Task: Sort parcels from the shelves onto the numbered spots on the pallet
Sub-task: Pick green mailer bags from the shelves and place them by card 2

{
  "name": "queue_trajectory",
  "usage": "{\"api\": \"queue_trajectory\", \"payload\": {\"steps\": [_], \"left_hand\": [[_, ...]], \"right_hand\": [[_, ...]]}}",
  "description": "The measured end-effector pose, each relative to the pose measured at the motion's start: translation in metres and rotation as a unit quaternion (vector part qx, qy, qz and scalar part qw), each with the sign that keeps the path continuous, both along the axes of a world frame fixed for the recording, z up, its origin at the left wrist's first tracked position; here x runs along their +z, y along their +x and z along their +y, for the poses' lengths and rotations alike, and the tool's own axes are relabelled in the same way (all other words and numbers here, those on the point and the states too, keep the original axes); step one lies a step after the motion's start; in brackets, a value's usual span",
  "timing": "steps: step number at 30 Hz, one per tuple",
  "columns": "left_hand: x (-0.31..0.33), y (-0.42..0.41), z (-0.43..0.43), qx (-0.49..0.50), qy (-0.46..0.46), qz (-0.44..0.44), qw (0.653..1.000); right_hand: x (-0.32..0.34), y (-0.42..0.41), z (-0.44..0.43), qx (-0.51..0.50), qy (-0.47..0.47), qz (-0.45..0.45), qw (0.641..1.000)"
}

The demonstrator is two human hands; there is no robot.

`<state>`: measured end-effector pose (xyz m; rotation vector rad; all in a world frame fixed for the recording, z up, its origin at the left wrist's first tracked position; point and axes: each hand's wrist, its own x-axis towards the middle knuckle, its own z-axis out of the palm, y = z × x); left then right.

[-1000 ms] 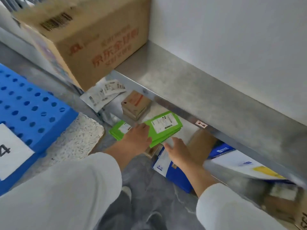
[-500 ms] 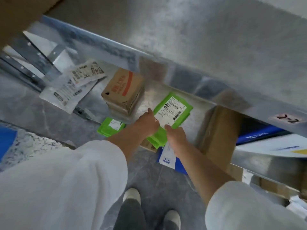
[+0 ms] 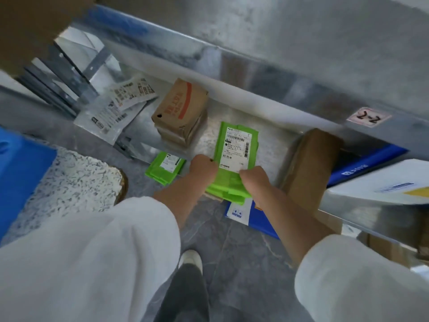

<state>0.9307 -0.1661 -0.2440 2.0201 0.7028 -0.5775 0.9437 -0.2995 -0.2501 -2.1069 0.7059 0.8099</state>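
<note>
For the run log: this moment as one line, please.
step: pick | left hand: holds green parcel | right hand: holds same parcel | label: facing up | place: shelf edge

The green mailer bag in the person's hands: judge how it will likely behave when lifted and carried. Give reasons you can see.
Probably floppy: the green mailer bag is a thin plastic pouch, creased near where the left hand and right hand pinch it. Likely light for its size, since it looks flat. Its glossy film may be slippery.
</note>
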Motion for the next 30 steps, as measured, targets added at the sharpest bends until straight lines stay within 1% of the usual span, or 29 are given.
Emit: {"api": "queue_trajectory", "payload": {"steps": [2, 3, 5, 9, 11, 14, 16, 18, 23, 28, 30], "left_hand": [[0.023, -0.016, 0.002, 0.031, -0.027, -0.031, 0.999], [0.038, -0.026, 0.003, 0.037, -0.023, -0.046, 0.998], [0.073, -0.048, 0.001, 0.046, 0.007, -0.070, 0.996], [0.150, -0.111, -0.009, 0.070, 0.063, -0.094, 0.991], [0.195, -0.149, -0.018, 0.090, 0.051, -0.127, 0.987], [0.257, -0.201, -0.032, 0.070, 0.077, -0.182, 0.978], [0.295, -0.232, -0.040, 0.068, 0.090, -0.215, 0.970], [0.327, -0.261, -0.045, 0.096, 0.097, -0.244, 0.960], [0.383, -0.335, -0.045, 0.159, 0.099, -0.307, 0.933], [0.409, -0.406, -0.022, 0.251, 0.070, -0.352, 0.899], [0.416, -0.428, -0.005, 0.284, 0.084, -0.358, 0.885]], "right_hand": [[0.022, -0.011, -0.005, 0.029, 0.021, -0.020, 0.999], [0.036, -0.017, -0.006, 0.042, 0.035, -0.036, 0.998], [0.067, -0.033, -0.011, 0.065, 0.069, -0.067, 0.993], [0.152, -0.087, -0.025, 0.121, 0.129, -0.126, 0.976], [0.194, -0.117, -0.037, 0.161, 0.149, -0.133, 0.966], [0.251, -0.156, -0.054, 0.171, 0.199, -0.126, 0.957], [0.290, -0.182, -0.060, 0.181, 0.213, -0.145, 0.949], [0.326, -0.207, -0.060, 0.200, 0.231, -0.174, 0.936], [0.386, -0.265, -0.045, 0.254, 0.246, -0.212, 0.911], [0.410, -0.313, 0.002, 0.314, 0.262, -0.238, 0.881], [0.420, -0.328, 0.028, 0.338, 0.281, -0.236, 0.867]]}}
